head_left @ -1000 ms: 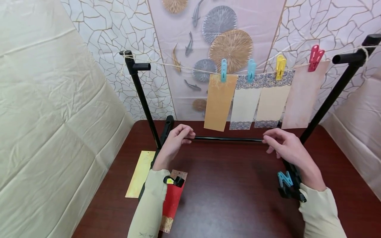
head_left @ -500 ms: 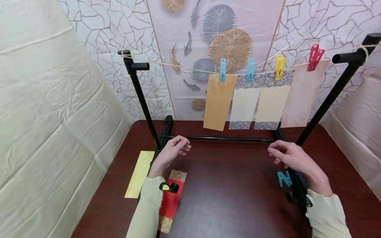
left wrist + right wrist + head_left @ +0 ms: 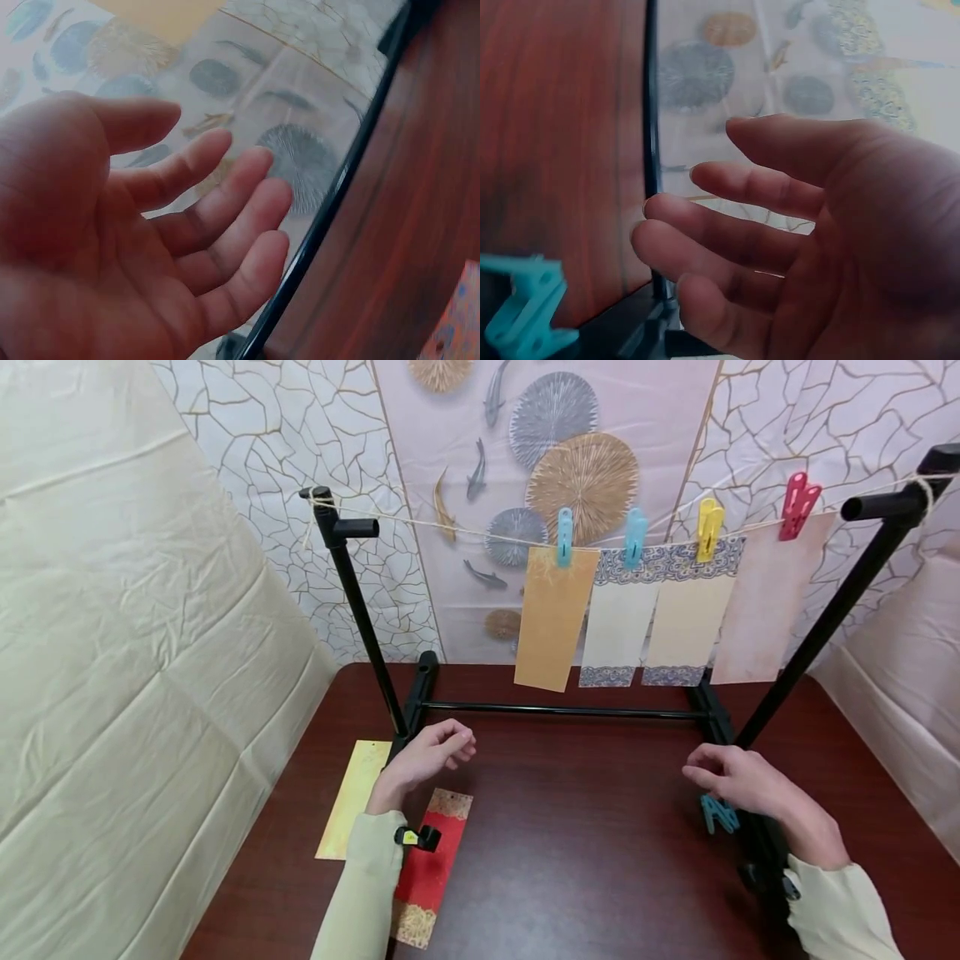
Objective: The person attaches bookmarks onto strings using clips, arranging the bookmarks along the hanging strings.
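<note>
My left hand [image 3: 427, 756] hovers over the table near the left foot of the black rack, its fingers loosely bent around nothing, as the left wrist view confirms. Below its wrist lies a red paper strip [image 3: 431, 864] with gold ends, partly covered by the sleeve. Beside it is a yellow paper strip [image 3: 352, 797]. My right hand [image 3: 750, 781] hangs relaxed just above a blue clothespin [image 3: 718, 814] at the rack's right foot; its palm holds nothing. The same blue clothespin [image 3: 532, 307] shows at lower left in the right wrist view.
A string [image 3: 465, 531] spans the rack's posts. Clothespins hold an orange card [image 3: 555, 618], a white one [image 3: 615, 627], a cream one [image 3: 686, 622] and a pink one [image 3: 772, 602] on it. A black crossbar [image 3: 562, 710] joins the rack's feet.
Both hands have come down and back from near the crossbar, the right one also drifting right toward the blue clothespin. The hanging cards have stayed in place.
</note>
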The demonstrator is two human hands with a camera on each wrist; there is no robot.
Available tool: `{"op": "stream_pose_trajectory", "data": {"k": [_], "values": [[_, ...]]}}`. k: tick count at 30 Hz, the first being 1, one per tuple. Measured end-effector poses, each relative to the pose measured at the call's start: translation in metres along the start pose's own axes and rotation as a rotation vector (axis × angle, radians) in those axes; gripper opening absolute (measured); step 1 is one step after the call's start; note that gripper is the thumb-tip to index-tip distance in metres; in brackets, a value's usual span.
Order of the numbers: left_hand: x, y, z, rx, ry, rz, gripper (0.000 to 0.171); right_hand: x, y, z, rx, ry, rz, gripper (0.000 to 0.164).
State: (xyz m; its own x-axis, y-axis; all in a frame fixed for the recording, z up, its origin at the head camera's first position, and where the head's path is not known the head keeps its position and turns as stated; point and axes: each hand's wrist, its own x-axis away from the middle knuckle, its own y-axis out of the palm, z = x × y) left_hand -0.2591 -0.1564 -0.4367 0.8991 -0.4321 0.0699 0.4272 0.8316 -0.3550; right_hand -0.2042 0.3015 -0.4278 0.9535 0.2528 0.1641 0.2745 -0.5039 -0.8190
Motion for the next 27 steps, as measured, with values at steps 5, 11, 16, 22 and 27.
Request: {"op": "stream_pose_trajectory", "data": {"k": [5, 11, 16, 22, 27], "values": [[0.005, 0.001, -0.010, -0.137, -0.005, -0.010, 0.030, 0.005, 0.007, 0.009, 0.064, 0.002, -0.020, 0.033], [0.011, 0.000, -0.016, -0.337, -0.042, -0.006, 0.021, 0.010, 0.014, 0.016, 0.130, -0.007, -0.017, 0.028], [0.013, 0.000, -0.017, -0.483, -0.071, -0.028, 0.023, 0.011, 0.019, 0.020, 0.162, 0.003, -0.046, 0.028], [0.014, 0.004, -0.023, -0.683, -0.106, -0.063, 0.032, 0.013, 0.021, 0.022, 0.102, 0.062, -0.092, 0.033], [0.018, 0.008, -0.026, -0.776, -0.162, -0.038, 0.034, 0.016, 0.024, 0.020, 0.072, 0.076, -0.084, 0.031]]}}
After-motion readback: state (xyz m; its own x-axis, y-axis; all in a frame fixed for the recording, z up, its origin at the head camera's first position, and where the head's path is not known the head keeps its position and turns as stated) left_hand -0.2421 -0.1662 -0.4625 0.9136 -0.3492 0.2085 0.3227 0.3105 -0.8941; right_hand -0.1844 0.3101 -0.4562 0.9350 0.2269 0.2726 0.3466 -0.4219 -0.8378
